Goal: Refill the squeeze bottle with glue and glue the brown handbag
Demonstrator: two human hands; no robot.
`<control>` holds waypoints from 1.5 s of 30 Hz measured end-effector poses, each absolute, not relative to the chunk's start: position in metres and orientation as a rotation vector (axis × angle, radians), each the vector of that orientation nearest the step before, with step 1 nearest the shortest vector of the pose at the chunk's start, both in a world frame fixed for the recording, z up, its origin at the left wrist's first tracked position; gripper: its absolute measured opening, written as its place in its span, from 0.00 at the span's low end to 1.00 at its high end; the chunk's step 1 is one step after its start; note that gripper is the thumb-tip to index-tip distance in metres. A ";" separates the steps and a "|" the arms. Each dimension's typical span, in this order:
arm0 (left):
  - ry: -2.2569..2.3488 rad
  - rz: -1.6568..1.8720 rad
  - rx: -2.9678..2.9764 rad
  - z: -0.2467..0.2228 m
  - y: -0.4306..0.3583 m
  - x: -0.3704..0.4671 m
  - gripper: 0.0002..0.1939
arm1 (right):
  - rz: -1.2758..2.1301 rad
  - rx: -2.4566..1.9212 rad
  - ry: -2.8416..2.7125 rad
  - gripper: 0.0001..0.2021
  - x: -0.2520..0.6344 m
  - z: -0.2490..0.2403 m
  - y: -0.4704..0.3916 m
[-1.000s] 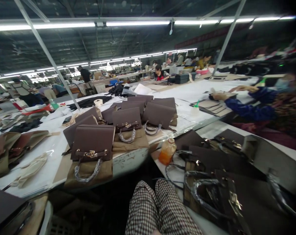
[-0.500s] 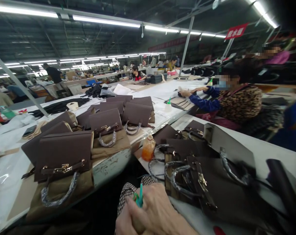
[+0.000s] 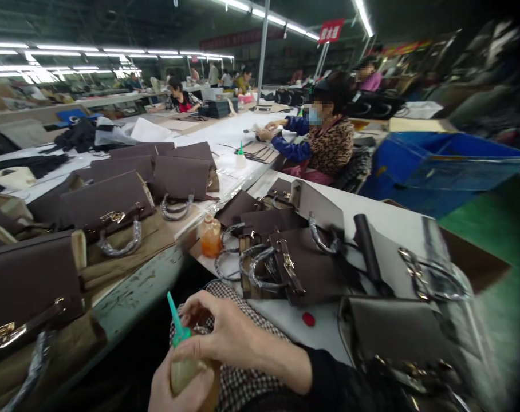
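Note:
Low in front, over checked cloth, I hold a squeeze bottle of pale yellowish stuff with a green pointed nozzle. My left hand is wrapped round its body. Thumb and fingers of my right hand close about the green cap at the nozzle's base; the fingertips behind it are partly hidden. The bottle stands nearly upright, its nozzle leaning left. To the right lie dark brown handbags with gold clasps and plastic-wrapped handles.
More brown handbags cover the left table. A bottle of orange liquid stands at the right table's corner, and a red disc lies nearer. Across the table sits a co-worker; a blue bin is at right.
My view has swung right, bringing the blue bin and another handbag into sight. My right hand has shifted off the left hand's front, so the bottle's body now shows.

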State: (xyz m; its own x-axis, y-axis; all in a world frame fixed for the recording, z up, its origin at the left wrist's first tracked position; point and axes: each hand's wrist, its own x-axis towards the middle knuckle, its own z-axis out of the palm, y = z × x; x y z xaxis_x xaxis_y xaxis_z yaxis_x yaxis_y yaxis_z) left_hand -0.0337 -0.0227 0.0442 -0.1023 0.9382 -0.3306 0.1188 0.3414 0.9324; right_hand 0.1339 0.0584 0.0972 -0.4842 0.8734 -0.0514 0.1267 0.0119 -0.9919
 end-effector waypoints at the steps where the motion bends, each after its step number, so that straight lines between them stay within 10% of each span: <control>1: 1.623 0.889 1.016 0.042 -0.018 -0.025 0.30 | 1.517 -1.046 -1.572 0.26 0.138 0.095 0.057; 8: 1.787 0.843 1.477 0.033 0.001 0.022 0.34 | 1.131 -1.336 -1.551 0.15 0.160 0.082 0.034; 12: 1.635 0.769 1.271 0.031 0.008 0.022 0.39 | 1.463 -1.036 -1.237 0.12 0.184 0.067 0.036; 22: 0.294 0.463 0.639 0.033 0.000 0.054 0.39 | 1.943 -0.588 -0.470 0.38 0.223 0.054 0.031; 35: 0.571 0.646 0.776 0.029 0.006 0.029 0.30 | 1.347 -2.159 -0.886 0.11 0.378 -0.041 -0.059; 45: 0.647 0.588 0.794 0.034 -0.001 0.042 0.31 | 0.726 -2.649 -1.584 0.12 0.364 -0.053 -0.055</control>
State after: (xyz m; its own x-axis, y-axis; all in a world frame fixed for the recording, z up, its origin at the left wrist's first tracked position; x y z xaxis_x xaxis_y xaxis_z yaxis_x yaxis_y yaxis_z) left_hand 0.0422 -0.0011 0.0344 0.6601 0.6892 -0.2988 -0.2325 0.5657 0.7912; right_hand 0.3643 -0.0551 -0.0534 0.3961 0.8279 -0.3971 0.8413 -0.5005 -0.2043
